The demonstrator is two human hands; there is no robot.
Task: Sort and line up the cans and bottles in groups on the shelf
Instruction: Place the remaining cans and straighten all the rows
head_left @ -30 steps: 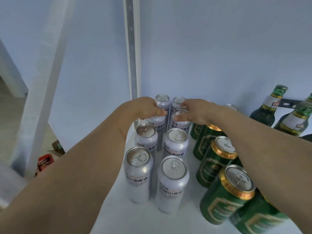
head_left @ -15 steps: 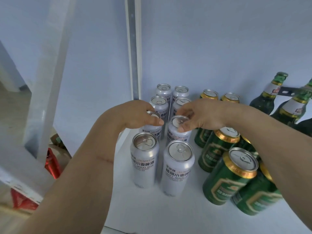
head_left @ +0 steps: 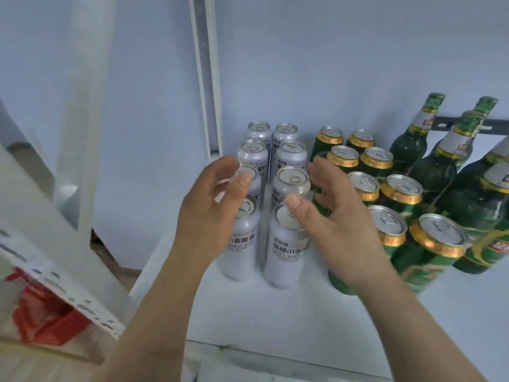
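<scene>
Both hands off the silver cans (head_left: 271, 194) now, left hand (head_left: 213, 205) and right hand (head_left: 334, 216) fingers apart holding nothing; silver block beside green cans (head_left: 385, 194) looks lined up.

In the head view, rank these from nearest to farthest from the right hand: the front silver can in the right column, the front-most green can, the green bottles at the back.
From the right hand:
1. Front silver can, just left of it, under the thumb.
2. Front-most green can, to its right.
3. Green bottles, at the back right by the wall.
</scene>
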